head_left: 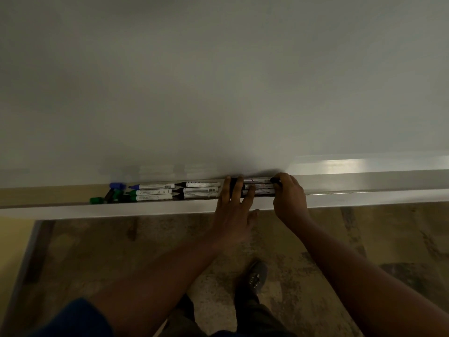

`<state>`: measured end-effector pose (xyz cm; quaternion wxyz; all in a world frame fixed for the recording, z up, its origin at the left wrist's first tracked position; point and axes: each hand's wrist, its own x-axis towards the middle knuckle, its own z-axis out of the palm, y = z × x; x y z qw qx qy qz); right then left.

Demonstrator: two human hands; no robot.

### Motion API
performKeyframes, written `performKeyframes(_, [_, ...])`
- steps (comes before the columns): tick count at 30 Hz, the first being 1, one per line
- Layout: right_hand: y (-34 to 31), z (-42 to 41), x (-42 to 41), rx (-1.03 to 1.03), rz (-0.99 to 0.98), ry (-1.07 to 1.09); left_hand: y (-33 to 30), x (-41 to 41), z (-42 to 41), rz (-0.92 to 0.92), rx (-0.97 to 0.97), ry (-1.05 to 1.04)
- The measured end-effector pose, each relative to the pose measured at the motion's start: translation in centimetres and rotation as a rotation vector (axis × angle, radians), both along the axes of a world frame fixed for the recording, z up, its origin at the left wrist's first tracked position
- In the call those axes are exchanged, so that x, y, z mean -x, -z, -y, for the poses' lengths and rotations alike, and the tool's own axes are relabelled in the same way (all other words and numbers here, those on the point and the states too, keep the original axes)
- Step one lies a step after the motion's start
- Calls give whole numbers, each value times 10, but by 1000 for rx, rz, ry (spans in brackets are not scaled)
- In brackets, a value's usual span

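A whiteboard (218, 81) fills the upper view, with a long metal tray (364, 183) along its bottom edge. Several white-barrelled markers lie in rows in the tray: a blue-capped one (155, 186), green-capped ones (153, 192) and black-capped ones (201, 190). My left hand (233, 205) lies with straight fingers across the left end of a small bundle of markers (258, 187). My right hand (289, 198) curls its fingers round the right end of that bundle, at the black caps.
Loose blue, green and black caps (109, 194) lie at the tray's left end. Below the tray is a mottled brown floor (340, 239), with my dark shoe (255, 278) on it. A wall edge (26, 263) runs down the left.
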<state>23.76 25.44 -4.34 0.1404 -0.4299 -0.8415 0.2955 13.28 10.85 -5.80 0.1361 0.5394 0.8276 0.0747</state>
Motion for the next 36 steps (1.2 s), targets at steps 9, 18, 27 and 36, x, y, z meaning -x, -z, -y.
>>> performKeyframes(9, [0,6,3,3,-32,-4,-2,1,0,184,-60,-113])
performKeyframes(18, [1,5,3,-5,-25,-11,-3,1,-7,362,-172,-205])
performKeyframes(27, [-4,20,7,-219,76,-134,-7,8,1,262,-174,-126])
performKeyframes(36, [-5,28,31,-288,163,-383,-13,28,36,106,-168,70])
